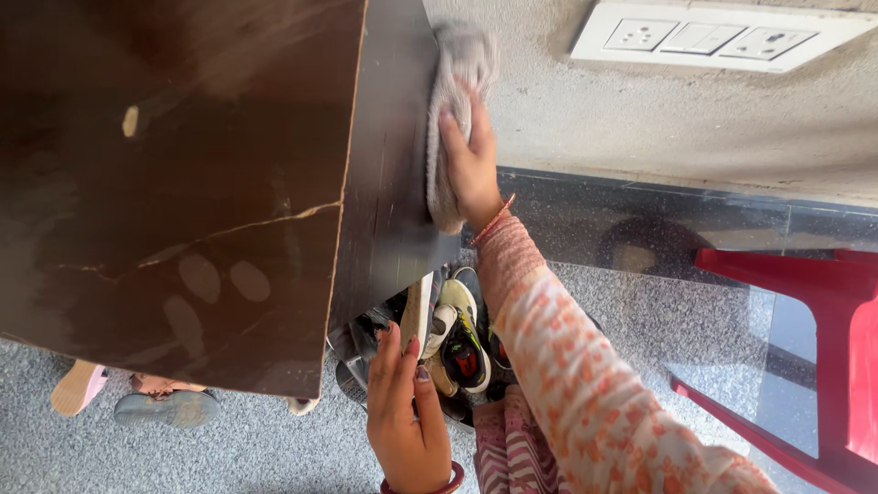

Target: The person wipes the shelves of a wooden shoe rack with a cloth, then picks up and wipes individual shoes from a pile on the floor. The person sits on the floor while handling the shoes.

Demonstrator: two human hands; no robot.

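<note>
The right hand [471, 160] presses flat on a grey cloth [450, 119], fingers together and laid over it, palm pinning it to the dark side panel [389, 183] of a brown cabinet [183, 183]. The cloth sits at about 12 o'clock in the view, just right of the cabinet's top edge. An orange-patterned sleeve [567, 366] runs from that wrist down toward 5 o'clock. The left hand [407, 412], at 6 o'clock, has its fingers straight and together, tips touching the lower edge of the side panel beside a pale strip; it grasps nothing that can be seen. Just past its fingertips, shoes [462, 338] are piled below the cabinet. At 8 o'clock sandals [165, 407] lie on the grey floor [229, 448]. A white socket plate [713, 37] is on the wall at 1 o'clock, and a red chair [823, 366] stands at 4 o'clock.
</note>
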